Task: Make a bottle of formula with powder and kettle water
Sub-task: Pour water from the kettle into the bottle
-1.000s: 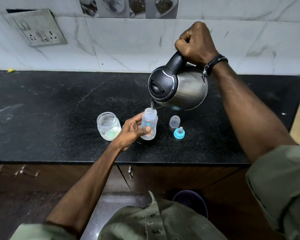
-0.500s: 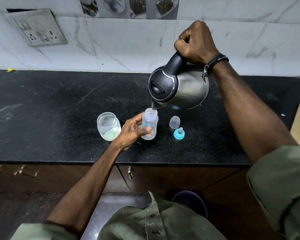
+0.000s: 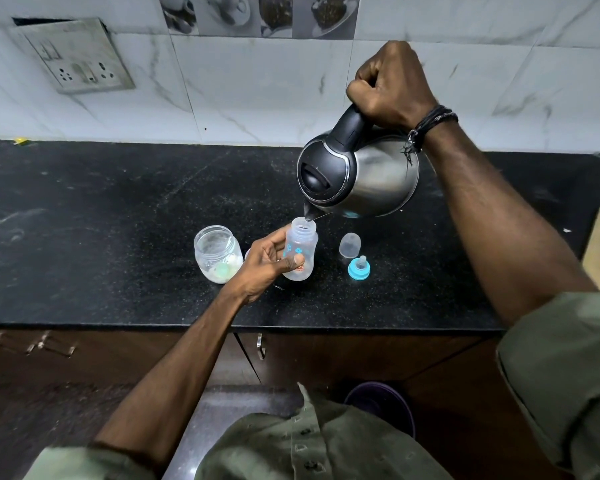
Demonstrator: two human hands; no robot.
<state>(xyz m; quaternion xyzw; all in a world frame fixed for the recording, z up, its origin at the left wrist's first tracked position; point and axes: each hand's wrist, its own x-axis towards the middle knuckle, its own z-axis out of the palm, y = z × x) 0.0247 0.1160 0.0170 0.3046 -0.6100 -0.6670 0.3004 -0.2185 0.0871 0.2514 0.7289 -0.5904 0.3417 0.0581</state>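
We see the right hand up high, fingers curled tight in a fist around the black handle of the steel kettle, which tips forward with its spout right over the open mouth of the baby bottle. The left hand steadies that bottle on the black counter, thumb across its front and fingers wrapped around the far side. The bottle stands upright, slightly tilted toward the spout; whether water is flowing we cannot tell. Just left of the hand sits a clear glass jar with pale powder at its bottom. To the right of the bottle we spot the clear cap, and just in front of it the blue teat ring, both resting on the counter, apart from the bottle.
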